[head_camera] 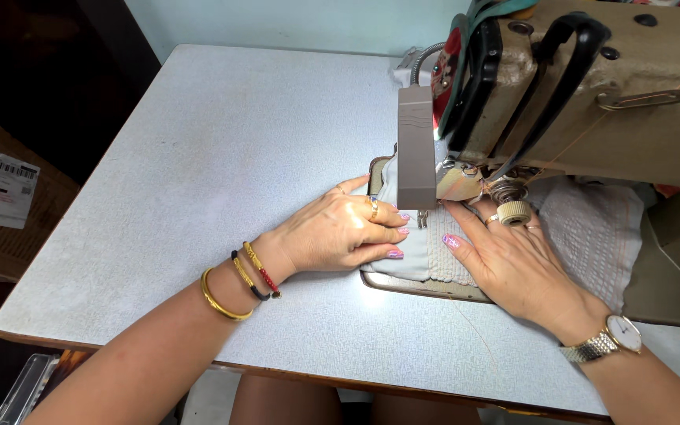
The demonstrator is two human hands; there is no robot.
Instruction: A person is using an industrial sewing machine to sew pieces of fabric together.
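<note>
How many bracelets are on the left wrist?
3, all on the left wrist beside the left hand: a gold bangle farthest up the arm, a black-and-gold bracelet in the middle, and a red-and-gold bracelet nearest the hand.

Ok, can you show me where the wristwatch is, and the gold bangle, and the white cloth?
wristwatch (623, 334), head view, on its round pale face.
gold bangle (218, 303), head view, on the band's curve across the left forearm.
white cloth (592, 228), head view, on the flat part right of the right hand.
</note>
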